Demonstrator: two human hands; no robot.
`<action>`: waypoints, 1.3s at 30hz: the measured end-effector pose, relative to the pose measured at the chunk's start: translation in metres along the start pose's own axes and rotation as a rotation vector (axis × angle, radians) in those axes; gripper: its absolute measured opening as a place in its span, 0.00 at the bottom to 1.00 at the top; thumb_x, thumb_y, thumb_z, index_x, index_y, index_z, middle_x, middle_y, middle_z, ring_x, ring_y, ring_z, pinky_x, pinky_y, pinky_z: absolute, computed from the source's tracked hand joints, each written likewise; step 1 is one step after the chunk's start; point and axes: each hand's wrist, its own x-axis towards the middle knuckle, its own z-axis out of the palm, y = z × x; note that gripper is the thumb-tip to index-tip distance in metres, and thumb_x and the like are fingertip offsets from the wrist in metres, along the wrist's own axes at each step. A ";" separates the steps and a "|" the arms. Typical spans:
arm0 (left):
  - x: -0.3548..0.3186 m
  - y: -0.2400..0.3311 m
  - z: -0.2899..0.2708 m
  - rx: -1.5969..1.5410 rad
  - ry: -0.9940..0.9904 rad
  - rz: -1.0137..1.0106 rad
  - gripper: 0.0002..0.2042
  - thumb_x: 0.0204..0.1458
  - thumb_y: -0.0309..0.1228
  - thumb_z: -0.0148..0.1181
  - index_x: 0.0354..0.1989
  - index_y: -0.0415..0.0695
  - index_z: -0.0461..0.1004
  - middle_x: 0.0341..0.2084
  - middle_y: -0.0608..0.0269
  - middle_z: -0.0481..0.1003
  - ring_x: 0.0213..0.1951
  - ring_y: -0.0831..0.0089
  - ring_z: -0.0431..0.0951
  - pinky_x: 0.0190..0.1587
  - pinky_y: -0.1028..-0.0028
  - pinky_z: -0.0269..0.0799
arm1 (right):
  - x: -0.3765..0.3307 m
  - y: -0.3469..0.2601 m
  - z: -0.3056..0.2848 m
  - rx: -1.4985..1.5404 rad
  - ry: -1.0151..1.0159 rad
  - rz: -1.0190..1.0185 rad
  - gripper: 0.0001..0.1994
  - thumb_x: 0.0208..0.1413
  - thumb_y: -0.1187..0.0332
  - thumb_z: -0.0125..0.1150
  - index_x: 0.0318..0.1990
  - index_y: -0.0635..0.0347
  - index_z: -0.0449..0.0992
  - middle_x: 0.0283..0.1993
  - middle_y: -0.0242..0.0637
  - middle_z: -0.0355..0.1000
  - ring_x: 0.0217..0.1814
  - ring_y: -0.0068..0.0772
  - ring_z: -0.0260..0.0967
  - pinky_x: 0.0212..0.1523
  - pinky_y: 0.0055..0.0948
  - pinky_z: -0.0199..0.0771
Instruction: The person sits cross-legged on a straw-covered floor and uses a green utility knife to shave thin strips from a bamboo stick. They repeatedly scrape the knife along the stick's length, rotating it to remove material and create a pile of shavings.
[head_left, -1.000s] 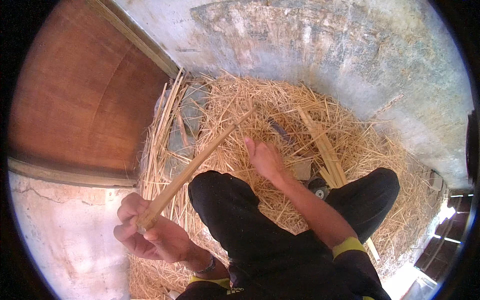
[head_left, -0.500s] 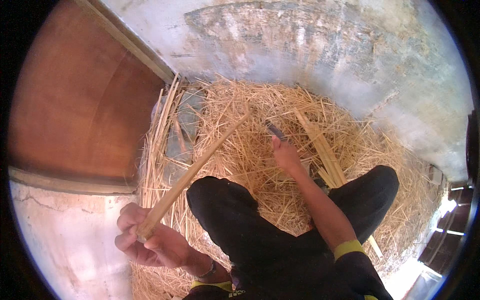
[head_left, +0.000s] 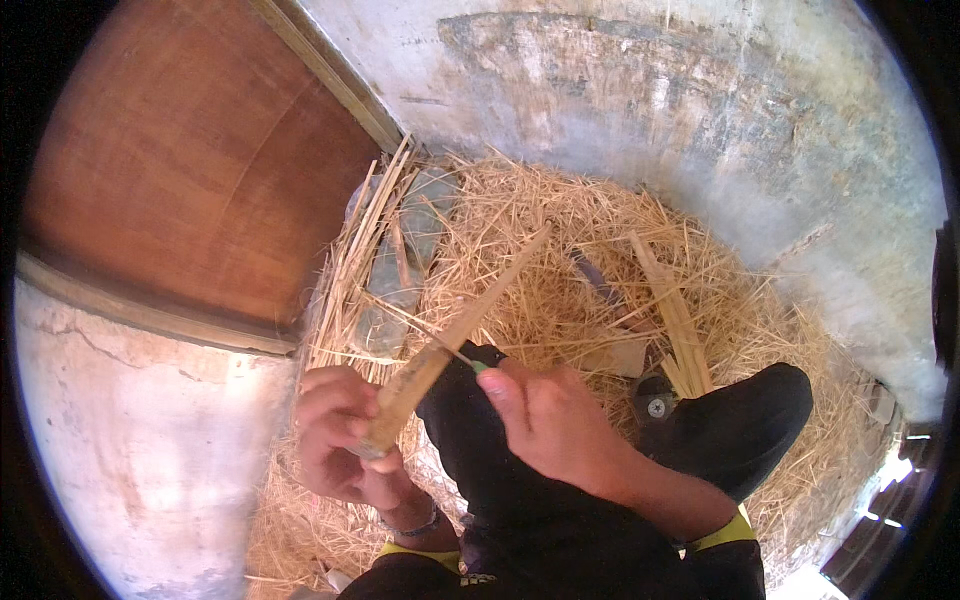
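— What is the left hand [head_left: 345,440] doing?

— Its fingers are wrapped tight around the near end of a long pale split bamboo strip [head_left: 455,335], which slants up over the pile of yellow straw shavings [head_left: 560,250].

— And the right hand [head_left: 550,425]?

— Closed on a small green-handled blade [head_left: 470,362], its tip touching the strip just above the left hand, over the black-trousered knee [head_left: 470,440].

L hand [head_left: 345,435] grips bamboo strip [head_left: 460,330]; R hand [head_left: 555,425] presses small blade [head_left: 462,357] to it, over straw pile [head_left: 560,260]

Straw-strewn floor [head_left: 760,300], concrete wall [head_left: 640,90], wooden door [head_left: 190,170].
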 end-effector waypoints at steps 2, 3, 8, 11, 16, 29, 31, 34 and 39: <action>0.000 0.000 0.004 0.005 0.080 -0.030 0.22 0.45 0.48 0.61 0.32 0.41 0.64 0.27 0.58 0.64 0.31 0.68 0.61 0.33 0.72 0.59 | -0.001 -0.009 -0.002 -0.107 -0.029 -0.021 0.20 0.60 0.58 0.44 0.21 0.64 0.66 0.12 0.52 0.63 0.15 0.55 0.65 0.15 0.44 0.64; 0.001 0.001 0.004 -0.003 0.045 -0.012 0.22 0.46 0.48 0.61 0.32 0.41 0.64 0.27 0.58 0.64 0.32 0.68 0.61 0.33 0.71 0.59 | 0.000 -0.014 -0.004 -0.160 -0.039 -0.042 0.20 0.60 0.58 0.44 0.21 0.64 0.66 0.12 0.51 0.63 0.15 0.54 0.65 0.15 0.44 0.65; 0.000 0.002 0.008 -0.008 0.047 -0.008 0.21 0.47 0.46 0.60 0.33 0.40 0.64 0.28 0.57 0.65 0.33 0.67 0.61 0.35 0.69 0.59 | -0.001 0.005 0.006 -0.091 0.055 0.001 0.19 0.59 0.57 0.46 0.22 0.64 0.66 0.10 0.50 0.63 0.14 0.54 0.65 0.13 0.44 0.64; 0.001 -0.001 0.003 -0.008 0.041 -0.003 0.20 0.48 0.46 0.58 0.34 0.40 0.65 0.28 0.56 0.65 0.33 0.66 0.62 0.37 0.67 0.58 | 0.001 -0.019 -0.003 -0.121 -0.091 0.085 0.16 0.59 0.62 0.44 0.25 0.64 0.67 0.14 0.52 0.63 0.18 0.58 0.65 0.19 0.46 0.65; 0.000 0.001 0.008 0.012 0.076 -0.041 0.21 0.48 0.47 0.59 0.34 0.39 0.65 0.29 0.56 0.65 0.34 0.67 0.62 0.39 0.66 0.58 | 0.003 0.008 0.010 -0.123 0.046 0.047 0.18 0.60 0.58 0.44 0.25 0.64 0.67 0.13 0.51 0.64 0.15 0.54 0.66 0.16 0.45 0.65; 0.007 -0.003 0.009 0.043 0.171 0.021 0.21 0.47 0.46 0.60 0.28 0.38 0.64 0.24 0.56 0.67 0.28 0.66 0.65 0.32 0.69 0.62 | 0.000 -0.020 0.009 -0.101 0.024 -0.085 0.21 0.59 0.55 0.45 0.24 0.65 0.68 0.12 0.51 0.64 0.13 0.54 0.65 0.13 0.45 0.64; 0.005 0.001 0.013 0.014 0.143 -0.021 0.21 0.47 0.46 0.60 0.31 0.38 0.64 0.26 0.55 0.67 0.31 0.66 0.65 0.35 0.69 0.61 | 0.004 0.021 0.029 -0.207 0.215 -0.007 0.20 0.59 0.55 0.45 0.26 0.66 0.68 0.12 0.50 0.65 0.14 0.53 0.65 0.13 0.45 0.63; 0.003 -0.003 0.004 0.003 0.132 -0.057 0.22 0.47 0.46 0.60 0.35 0.37 0.65 0.30 0.55 0.67 0.35 0.67 0.64 0.40 0.69 0.60 | 0.010 0.011 0.019 -0.249 0.129 0.058 0.20 0.59 0.57 0.45 0.24 0.66 0.70 0.13 0.51 0.65 0.15 0.54 0.66 0.15 0.45 0.64; 0.005 -0.002 0.009 -0.013 0.142 -0.040 0.21 0.48 0.45 0.60 0.34 0.36 0.65 0.29 0.55 0.67 0.33 0.67 0.64 0.38 0.69 0.60 | 0.006 0.011 0.018 -0.235 0.114 0.056 0.22 0.60 0.56 0.42 0.22 0.66 0.70 0.14 0.54 0.65 0.17 0.56 0.67 0.17 0.46 0.66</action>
